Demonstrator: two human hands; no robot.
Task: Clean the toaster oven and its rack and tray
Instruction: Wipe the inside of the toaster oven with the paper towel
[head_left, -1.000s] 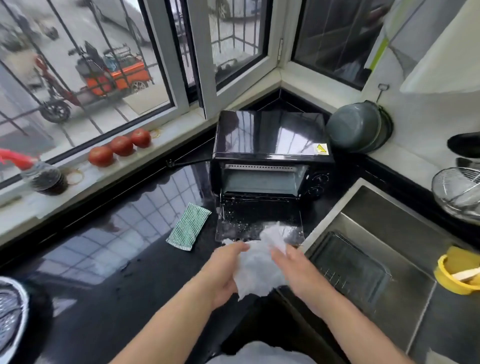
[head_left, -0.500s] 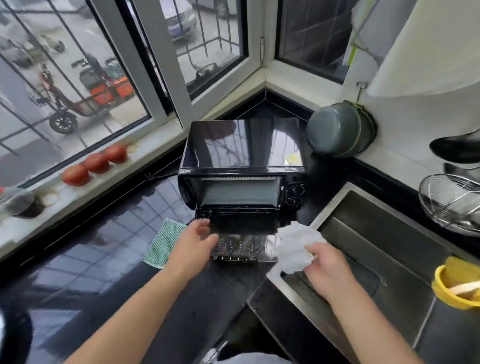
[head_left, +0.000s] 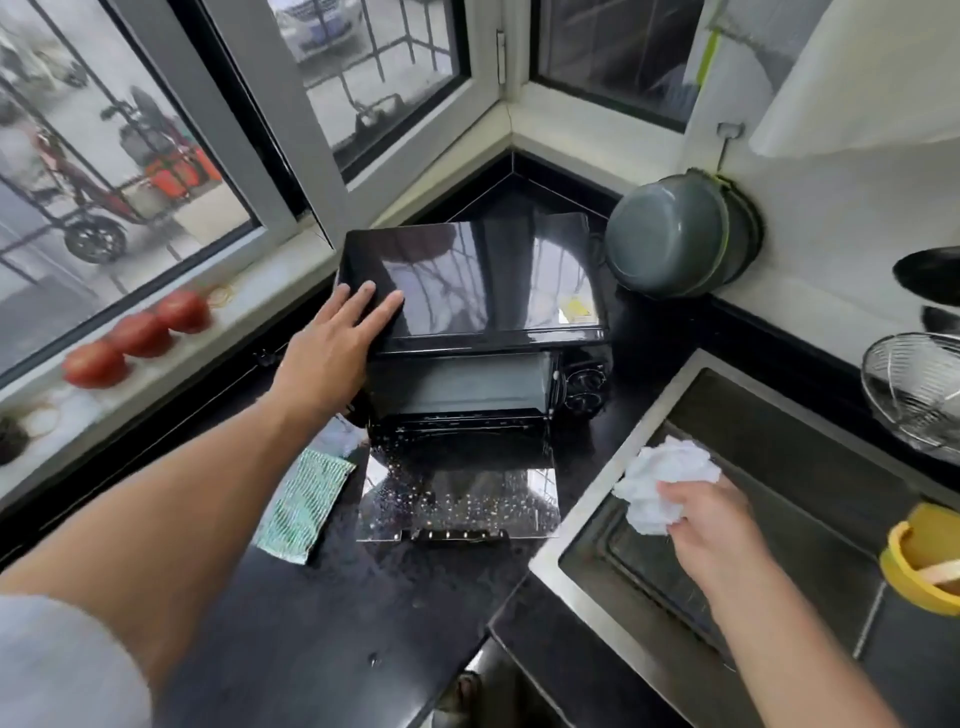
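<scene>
Resting left hand (head_left: 332, 348) flat, fingers extended, on toaster oven (head_left: 483, 280) top; gripping crumpled paper towel (head_left: 662, 486) in right hand (head_left: 711, 525) over sink (head_left: 587, 509).

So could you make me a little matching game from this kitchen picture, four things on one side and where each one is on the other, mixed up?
Things:
1. tomatoes
2. green striped cloth
3. crumpled paper towel
4. grey pan

Places:
A. hanging on the white wall by the corner
B. flat on the black counter, left of the open toaster oven door
C. in the right hand, over the sink
D. in a row on the window sill

Pairs: 1-D, 2-B, 3-C, 4-A
</scene>
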